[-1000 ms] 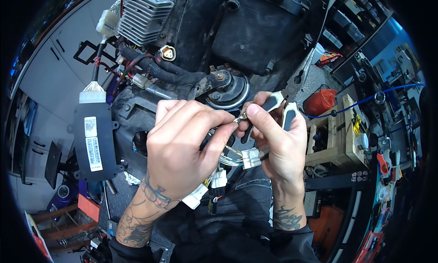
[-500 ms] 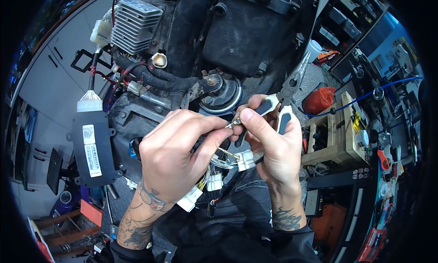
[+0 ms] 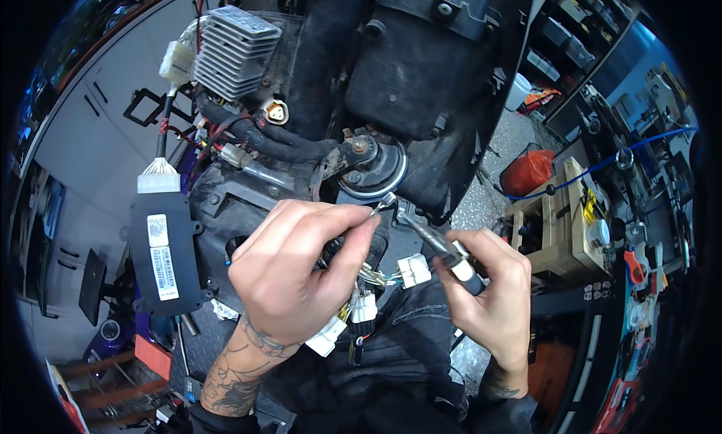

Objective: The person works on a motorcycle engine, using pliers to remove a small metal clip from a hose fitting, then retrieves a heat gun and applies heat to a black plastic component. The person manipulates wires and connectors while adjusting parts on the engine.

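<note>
My left hand (image 3: 297, 246) pinches a small metal wire terminal (image 3: 387, 200) between thumb and forefinger, its end sticking out past the fingertips. On the right, my right hand (image 3: 492, 287) is closed around needle-nose pliers (image 3: 430, 240). Their jaws point up and left toward the terminal, a short way from it; whether the jaw tips are parted is hard to make out. Below and between the hands hangs a bundle of thin wires (image 3: 378, 274) with a white plug connector (image 3: 414, 271). More white connectors (image 3: 363, 308) lie lower, near my left wrist.
A black control box (image 3: 169, 253) with a white multi-wire plug sits at left. Behind it stands a finned metal heat sink (image 3: 237, 50). A round horn (image 3: 374, 167) and black plastic panels (image 3: 402, 65) lie ahead. To the right is a wooden stand (image 3: 560, 223) beside a red bag (image 3: 528, 172).
My right hand has let go of the terminal and drawn back to the right. The pliers have swung from pointing away to pointing at the terminal. My left hand keeps its pinch.
</note>
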Demonstrator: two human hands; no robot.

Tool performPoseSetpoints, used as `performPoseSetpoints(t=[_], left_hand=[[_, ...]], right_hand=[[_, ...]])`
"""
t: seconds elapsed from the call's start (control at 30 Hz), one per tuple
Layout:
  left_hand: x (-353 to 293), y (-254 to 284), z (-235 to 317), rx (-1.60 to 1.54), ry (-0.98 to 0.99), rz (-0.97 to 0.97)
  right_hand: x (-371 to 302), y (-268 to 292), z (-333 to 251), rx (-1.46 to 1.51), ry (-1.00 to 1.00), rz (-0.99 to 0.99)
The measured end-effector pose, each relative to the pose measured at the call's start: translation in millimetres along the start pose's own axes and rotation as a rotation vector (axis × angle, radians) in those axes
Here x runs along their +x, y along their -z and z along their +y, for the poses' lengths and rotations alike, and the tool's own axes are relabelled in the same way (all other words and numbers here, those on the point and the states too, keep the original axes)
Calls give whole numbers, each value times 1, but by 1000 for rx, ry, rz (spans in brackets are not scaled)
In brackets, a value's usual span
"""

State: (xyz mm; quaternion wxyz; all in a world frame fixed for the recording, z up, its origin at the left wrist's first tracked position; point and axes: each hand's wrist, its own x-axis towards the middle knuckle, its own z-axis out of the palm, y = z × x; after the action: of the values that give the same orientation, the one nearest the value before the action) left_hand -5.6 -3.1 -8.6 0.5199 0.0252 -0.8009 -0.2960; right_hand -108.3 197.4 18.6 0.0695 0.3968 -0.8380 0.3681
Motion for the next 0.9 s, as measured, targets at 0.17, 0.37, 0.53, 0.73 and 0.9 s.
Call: performPoseSetpoints(t=[0.17,0.37,0.53,0.73,0.9], left_hand=[[1,4,0,6,-50,-19],[1,3,2,30,-35,5],[1,3,2,23,-31,-2],[1,3,1,21,-40,11],[1,2,1,17,-41,15]], right_hand=[[5,-8,2,30,72,-24],[8,-1,0,46,34,-95],[7,-4,0,54,39,-65],[6,2,-2,56,12,-122],[6,2,-4,48,-8,-127]])
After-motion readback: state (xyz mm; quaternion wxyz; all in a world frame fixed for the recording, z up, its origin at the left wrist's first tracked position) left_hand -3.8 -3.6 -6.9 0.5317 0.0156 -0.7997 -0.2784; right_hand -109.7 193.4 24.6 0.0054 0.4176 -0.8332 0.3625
